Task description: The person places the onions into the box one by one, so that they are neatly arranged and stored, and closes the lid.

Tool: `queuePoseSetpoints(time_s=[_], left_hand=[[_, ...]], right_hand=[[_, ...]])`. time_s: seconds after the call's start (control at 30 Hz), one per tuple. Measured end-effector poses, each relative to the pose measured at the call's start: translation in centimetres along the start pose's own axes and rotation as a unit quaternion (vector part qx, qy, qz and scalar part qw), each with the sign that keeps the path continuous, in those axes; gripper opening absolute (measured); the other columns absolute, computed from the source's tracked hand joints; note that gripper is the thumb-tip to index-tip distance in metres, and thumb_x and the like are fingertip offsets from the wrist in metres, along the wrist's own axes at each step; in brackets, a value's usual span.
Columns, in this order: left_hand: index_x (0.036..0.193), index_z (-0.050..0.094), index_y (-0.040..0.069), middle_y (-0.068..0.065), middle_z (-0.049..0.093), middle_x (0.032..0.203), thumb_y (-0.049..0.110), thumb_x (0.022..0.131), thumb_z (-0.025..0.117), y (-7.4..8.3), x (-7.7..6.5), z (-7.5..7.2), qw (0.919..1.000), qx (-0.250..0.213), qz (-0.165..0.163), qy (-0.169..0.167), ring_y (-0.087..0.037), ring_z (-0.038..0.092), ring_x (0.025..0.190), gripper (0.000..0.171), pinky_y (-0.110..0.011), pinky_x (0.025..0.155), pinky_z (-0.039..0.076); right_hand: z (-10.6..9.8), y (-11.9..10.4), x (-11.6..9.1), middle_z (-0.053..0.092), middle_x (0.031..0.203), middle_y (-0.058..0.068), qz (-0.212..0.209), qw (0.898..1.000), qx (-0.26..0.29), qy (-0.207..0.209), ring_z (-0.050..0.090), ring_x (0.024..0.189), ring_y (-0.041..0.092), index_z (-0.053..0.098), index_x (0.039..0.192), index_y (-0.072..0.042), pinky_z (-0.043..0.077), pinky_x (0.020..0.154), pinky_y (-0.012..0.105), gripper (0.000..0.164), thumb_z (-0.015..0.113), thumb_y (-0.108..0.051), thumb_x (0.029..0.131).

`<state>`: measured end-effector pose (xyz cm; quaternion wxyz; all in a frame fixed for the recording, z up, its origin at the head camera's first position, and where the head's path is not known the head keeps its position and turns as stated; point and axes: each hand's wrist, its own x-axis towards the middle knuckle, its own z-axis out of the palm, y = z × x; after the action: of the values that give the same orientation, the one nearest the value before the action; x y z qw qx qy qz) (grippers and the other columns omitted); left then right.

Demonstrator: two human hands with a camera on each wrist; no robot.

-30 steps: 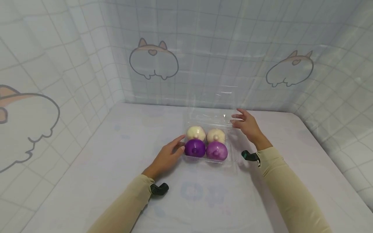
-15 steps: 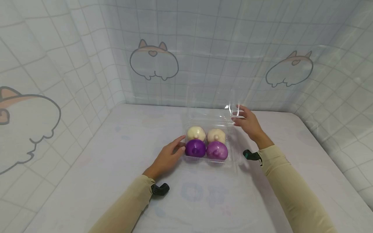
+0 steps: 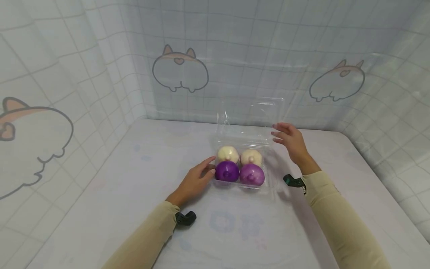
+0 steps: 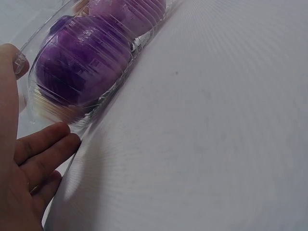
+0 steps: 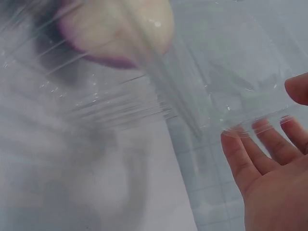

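Note:
A clear plastic clamshell box [image 3: 267, 183] holds several onions in two rows. Nearest the person are a dark purple onion [image 3: 227, 171] and a lighter purple onion [image 3: 252, 175]; two whitish onions [image 3: 228, 154] lie behind. The hinged lid [image 3: 248, 130] stands raised at the back. My left hand [image 3: 193, 183] is at the box's left side, its thumb [image 4: 20, 62] right at the rim and the other fingers loosely extended below. My right hand [image 3: 292, 144] is by the lid's right edge, its fingertips [image 5: 260, 126] overlapping that edge in the right wrist view, its thumb apart from them.
The box rests on a table with a pale printed cloth [image 3: 161, 149]. Tiled-pattern curtains with cartoon dog drawings [image 3: 180, 71] rise behind and at both sides. Black wrist devices [image 3: 186, 218] are worn on both forearms.
My right hand has shifted slightly right, away from the lid's side, and the raised lid has changed its tilt. My left hand stays beside the box, and the onions keep their places.

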<state>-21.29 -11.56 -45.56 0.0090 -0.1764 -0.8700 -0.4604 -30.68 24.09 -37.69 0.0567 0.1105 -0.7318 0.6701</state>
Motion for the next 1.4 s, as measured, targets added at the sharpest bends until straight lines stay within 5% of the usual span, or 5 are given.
queuePoseSetpoints(time_s=[0.3,0.63,0.9,1.4], left_hand=[[0.154,0.039,0.033,0.002,0.065,0.129,0.037,0.105,0.051,0.2,-0.2,0.0,1.0,-0.001,-0.001,0.002,-0.019,0.051,0.131,0.051,-0.046,0.113,0.034],[0.155,0.039,0.033,0.0,0.064,0.131,0.038,0.105,0.05,0.2,-0.2,0.1,0.9999,-0.006,-0.008,-0.002,-0.021,0.05,0.133,0.051,-0.048,0.114,0.033],[0.154,0.039,0.031,0.001,0.065,0.129,0.038,0.105,0.052,0.3,0.1,0.4,1.0,-0.006,-0.001,0.007,-0.018,0.051,0.131,0.052,-0.045,0.114,0.034],[0.154,0.041,0.031,0.001,0.066,0.126,0.036,0.104,0.053,0.6,0.1,0.6,0.9998,-0.009,0.003,0.019,-0.019,0.056,0.124,0.051,-0.045,0.111,0.038]], right_hand=[[-0.3,-0.5,-0.8,0.047,0.144,0.027,-0.018,1.0,0.008,-0.022,0.044,0.135,0.042,0.028,0.158,-0.008,0.043,0.107,0.048,0.058,0.05,-0.027,0.107],[-0.3,-0.7,-1.7,0.056,0.133,0.013,-0.033,0.999,0.021,-0.026,0.046,0.134,0.038,0.036,0.155,-0.004,0.036,0.111,0.053,0.056,0.048,-0.032,0.107],[-0.2,-1.8,-2.5,0.046,0.147,0.025,-0.007,1.0,0.012,-0.009,0.042,0.139,0.034,0.041,0.151,-0.003,0.028,0.114,0.057,0.06,0.043,-0.044,0.107],[0.2,-1.9,-4.4,0.047,0.146,0.017,-0.009,0.997,0.076,-0.001,0.035,0.142,0.035,0.044,0.146,-0.001,0.021,0.117,0.059,0.064,0.034,-0.051,0.107]])
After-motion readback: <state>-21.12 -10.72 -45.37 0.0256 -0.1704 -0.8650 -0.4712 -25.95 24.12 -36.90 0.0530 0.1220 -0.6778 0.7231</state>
